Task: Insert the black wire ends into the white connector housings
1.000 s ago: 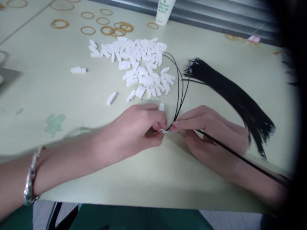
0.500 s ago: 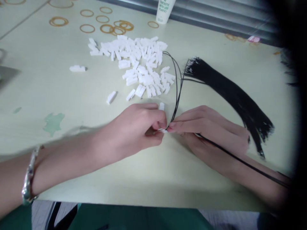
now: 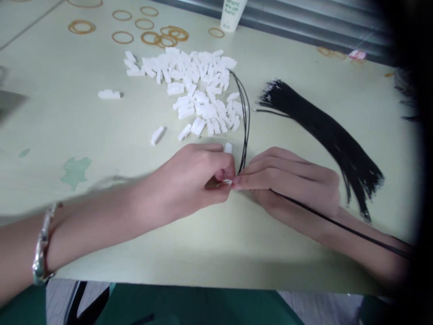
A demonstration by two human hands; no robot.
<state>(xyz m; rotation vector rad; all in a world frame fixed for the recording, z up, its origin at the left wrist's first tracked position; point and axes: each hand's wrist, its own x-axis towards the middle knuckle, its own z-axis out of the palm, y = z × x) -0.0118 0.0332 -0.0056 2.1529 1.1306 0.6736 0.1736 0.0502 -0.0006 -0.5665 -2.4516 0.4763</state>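
My left hand is closed at the middle of the table, its thumb and finger pinching a small white connector; another white piece shows above its knuckles. Against its fingertips, my right hand pinches black wires. Some of these wires loop up toward the white pile, and others run back over my right forearm. The wire ends between my fingers are too small to make out. Beyond my hands lies a heap of white connectors. A thick bundle of black wires rests at the right.
Two loose white connectors lie left of the heap. Rubber bands are scattered at the back left. A white cup stands at the back edge. The table's front edge runs below my forearms.
My right hand has moved slightly left, closer to my left fingertips. The held wires have shifted left, off the end of the black bundle. My left hand has barely moved.
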